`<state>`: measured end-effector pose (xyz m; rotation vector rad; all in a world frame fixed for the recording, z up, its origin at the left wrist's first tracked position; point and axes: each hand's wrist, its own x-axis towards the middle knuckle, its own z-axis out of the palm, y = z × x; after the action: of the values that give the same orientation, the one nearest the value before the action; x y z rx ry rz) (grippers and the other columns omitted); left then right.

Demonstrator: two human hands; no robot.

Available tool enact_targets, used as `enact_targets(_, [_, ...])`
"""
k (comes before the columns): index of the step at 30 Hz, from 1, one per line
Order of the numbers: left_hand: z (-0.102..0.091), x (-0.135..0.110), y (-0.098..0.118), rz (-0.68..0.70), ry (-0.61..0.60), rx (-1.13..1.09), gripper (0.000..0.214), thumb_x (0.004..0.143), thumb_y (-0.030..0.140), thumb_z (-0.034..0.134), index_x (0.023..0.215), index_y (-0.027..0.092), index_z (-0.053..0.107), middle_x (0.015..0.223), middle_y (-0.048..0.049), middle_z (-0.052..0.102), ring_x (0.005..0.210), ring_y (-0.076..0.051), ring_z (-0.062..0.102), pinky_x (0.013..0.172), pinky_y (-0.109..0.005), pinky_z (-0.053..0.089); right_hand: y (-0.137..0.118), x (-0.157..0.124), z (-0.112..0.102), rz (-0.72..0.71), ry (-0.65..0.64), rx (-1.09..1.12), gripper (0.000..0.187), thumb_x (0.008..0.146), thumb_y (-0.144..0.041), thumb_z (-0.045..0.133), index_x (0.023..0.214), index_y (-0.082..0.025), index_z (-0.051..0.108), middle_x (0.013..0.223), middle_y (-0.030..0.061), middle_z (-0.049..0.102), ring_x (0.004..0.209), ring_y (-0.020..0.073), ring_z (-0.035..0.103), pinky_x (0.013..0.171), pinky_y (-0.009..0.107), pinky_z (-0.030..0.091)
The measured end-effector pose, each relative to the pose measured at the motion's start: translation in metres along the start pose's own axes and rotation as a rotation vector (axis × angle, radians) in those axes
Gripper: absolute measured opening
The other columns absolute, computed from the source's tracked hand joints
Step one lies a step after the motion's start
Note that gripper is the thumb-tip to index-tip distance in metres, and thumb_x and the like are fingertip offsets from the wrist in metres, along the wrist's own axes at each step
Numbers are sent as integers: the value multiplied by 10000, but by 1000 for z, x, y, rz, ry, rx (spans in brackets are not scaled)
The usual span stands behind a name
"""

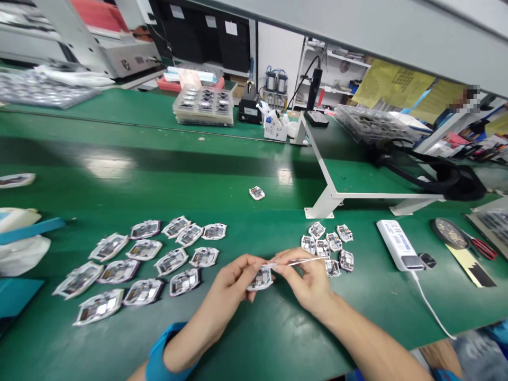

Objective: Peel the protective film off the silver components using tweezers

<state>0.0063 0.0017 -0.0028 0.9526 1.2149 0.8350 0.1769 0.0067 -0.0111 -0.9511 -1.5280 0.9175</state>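
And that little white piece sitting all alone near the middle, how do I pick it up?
I'd pinch the lone piece by opposite edges of its pale rim, coming from your near side. It lies flat with its parts facing up, so the rim probably suits best; the left hand holds a similar piece by its edge.

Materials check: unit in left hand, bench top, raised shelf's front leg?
Unit in left hand: pale rim, probably plastic; shiny grey patches inside suggest metal.
Bench top: smooth green sheet, perhaps rubber or laminate, softly reflecting lights.
Front leg: likely painted metal; slim, white, with a flat foot.
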Motion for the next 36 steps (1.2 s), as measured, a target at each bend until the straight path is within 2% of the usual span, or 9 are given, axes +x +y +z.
enact_targets(3, [1, 0, 3, -29, -7, 7, 388, 737, 551, 692, 806, 170, 683, 568, 46, 535, 493, -104, 438, 487, -214, 315, 0, 1, -1, 30, 4, -2, 58, 870, -251, 688, 853, -198, 705, 827, 65, 770, 779, 195, 749, 720, 311, 615])
enact_targets(8, [1, -1, 6, -57, -11, 3, 397, 720, 553, 708, 837, 174, 686, 587, 51, 546, 492, -95, 445, 490, -205, 317, 3, 0, 2, 135, 50, 114, 81, 863, -275, 697, 859, -194, 689, 828, 50, 767, 734, 171, 746, 681, 273, 617])
enact_targets(14, [1, -1, 6, -65, -12, -13, 399, 718, 554, 711, 827, 170, 683, 591, 53, 539, 496, -94, 441, 492, -202, 316, 7, -2, 5, 179, 66, 190, 89, 856, -288, 705, 863, -202, 681, 837, 41, 764, 734, 172, 748, 666, 269, 619])
enact_targets(17, [1, -1, 5, -62, -13, -16, 406, 721, 557, 708, 829, 166, 683, 608, 43, 554, 504, -98, 442, 493, -206, 321, 6, -3, 5, 158, 66, 166, 72, 859, -271, 701, 855, -202, 684, 840, 49, 768, 749, 183, 755, 673, 277, 619])
enact_targets(25, [0, 0, -5, -38, 6, -33, 436, 724, 591, 702, 800, 162, 677, 589, 52, 525, 504, -93, 409, 486, -203, 305, 0, -1, 2, -33, 6, -7, 28, 872, -181, 674, 852, -192, 690, 826, 66, 773, 787, 188, 756, 737, 295, 608])
enact_targets(31, [3, -1, 1, -44, 32, -64, 456, 689, 611, 739, 806, 172, 691, 619, 48, 537, 530, -96, 418, 500, -204, 331, 2, 1, 2, -6, 17, -11, 41, 873, -204, 676, 842, -182, 692, 822, 77, 772, 794, 201, 755, 740, 311, 604])
enact_targets(36, [4, -2, 6, -78, -6, -100, 484, 678, 628, 748, 873, 187, 701, 665, 34, 566, 579, -109, 462, 520, -204, 346, 2, 2, 1, 72, 60, 53, 48, 864, -227, 676, 861, -179, 683, 822, 68, 764, 736, 183, 748, 684, 283, 608])
